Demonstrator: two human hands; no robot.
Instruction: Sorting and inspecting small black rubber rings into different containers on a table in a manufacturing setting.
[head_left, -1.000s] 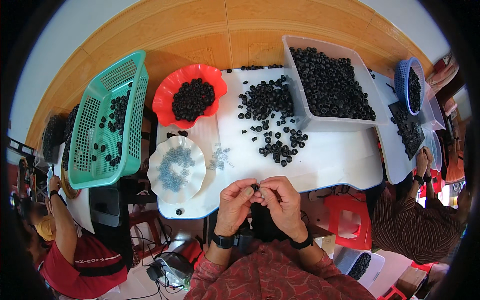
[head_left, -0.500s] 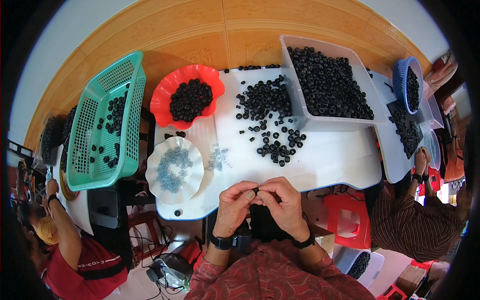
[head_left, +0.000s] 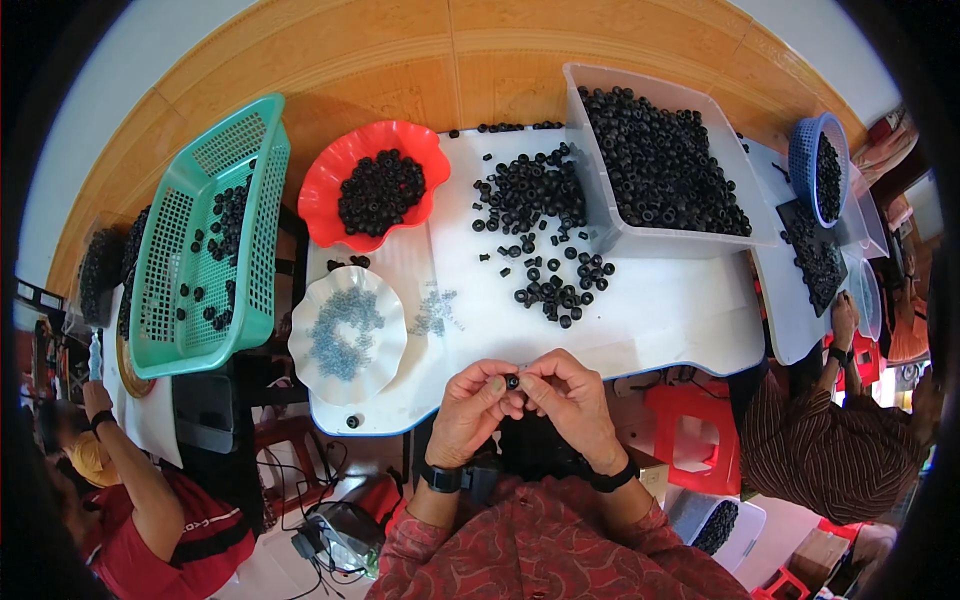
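Just beyond the table's near edge, a small black round part (head_left: pixel 512 381) with a hole shows between my fingertips. My left hand (head_left: pixel 468 408) pinches it from the left, thumb and fingers closed. My right hand (head_left: pixel 571 405) meets it from the other side, its thumb and forefinger pressed together against it. Nearest on the white table (head_left: pixel 480 378) lie loose black parts (head_left: pixel 552 299), some round, some narrower. To the left, a white scalloped dish (head_left: pixel 312 372) holds small clear bluish pieces (head_left: pixel 343 332), and more are scattered beside it.
A red scalloped bowl (head_left: pixel 318 185) and a green basket (head_left: pixel 150 320) hold black parts at left. At the back right stands a large clear bin (head_left: pixel 670 240) full of them. People work on both sides, near a blue basket (head_left: pixel 803 150). A red stool (head_left: pixel 668 425) stands below right.
The black part between my fingertips has turned, so that its hole now shows. My hands have stayed in nearly the same place. The person at left has lowered an arm slightly.
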